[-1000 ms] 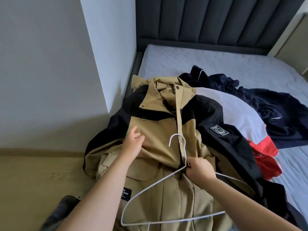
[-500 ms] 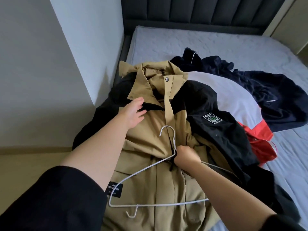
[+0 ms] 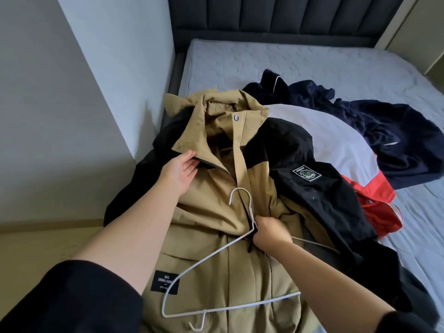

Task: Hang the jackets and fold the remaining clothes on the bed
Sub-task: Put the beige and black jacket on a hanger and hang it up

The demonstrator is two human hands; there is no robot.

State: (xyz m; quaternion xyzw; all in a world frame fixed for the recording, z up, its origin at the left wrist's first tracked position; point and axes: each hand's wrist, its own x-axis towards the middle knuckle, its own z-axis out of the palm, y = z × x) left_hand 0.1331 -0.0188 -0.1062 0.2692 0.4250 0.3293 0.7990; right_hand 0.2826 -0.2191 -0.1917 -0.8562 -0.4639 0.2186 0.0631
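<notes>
Left hand [image 3: 180, 171] climbs from chest to collar, its straight fingers touching the flap of the tan-and-black jacket [image 3: 216, 212].
Right hand [image 3: 270, 233] clutches the white wire hanger [image 3: 209, 259] at its neck, over the jacket along the mattress's [image 3: 264, 63] left edge; threading looks next.

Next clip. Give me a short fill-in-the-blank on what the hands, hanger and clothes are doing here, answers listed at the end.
1. The right hand grips the white wire hanger just below its ____.
2. The left hand touches the tan and black hooded jacket at its ____.
3. The hanger lies ____ the jacket, not inside it.
4. On the grey quilted mattress, the crumpled garment nearest the headboard is ____ in colour.

Missing words: hook; collar; on top of; navy
</notes>
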